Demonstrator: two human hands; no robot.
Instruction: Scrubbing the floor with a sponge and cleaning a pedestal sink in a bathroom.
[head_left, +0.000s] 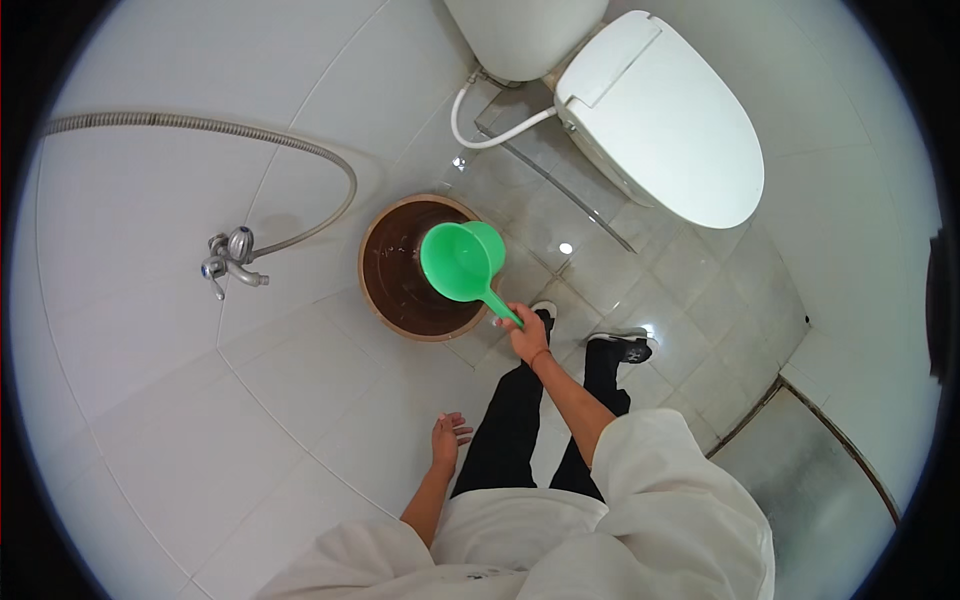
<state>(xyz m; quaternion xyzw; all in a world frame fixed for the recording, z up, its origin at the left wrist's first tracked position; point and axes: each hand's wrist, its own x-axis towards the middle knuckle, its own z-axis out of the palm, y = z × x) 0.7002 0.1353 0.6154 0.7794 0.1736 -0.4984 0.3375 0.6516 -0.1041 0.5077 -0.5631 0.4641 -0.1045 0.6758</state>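
Observation:
My right hand (529, 335) grips the handle of a green plastic water dipper (459, 262). The dipper's bowl is tilted toward me and hangs over a round brown plastic bucket (386, 311), hiding part of its opening. Whether the bowl holds any water I cannot tell. Down by my thigh, my left hand (448, 442) hangs with nothing in it, its fingers spread. The bucket stands on the floor against the tiled wall, and its inside looks wet.
A white toilet (667, 120) with its lid down stands beyond the bucket, a white hose (499, 142) running along it. On the left wall is a metal tap (240, 259) with a flexible shower hose (225, 129). Grey floor tiles (682, 262) look wet. A door (817, 480) lies at lower right.

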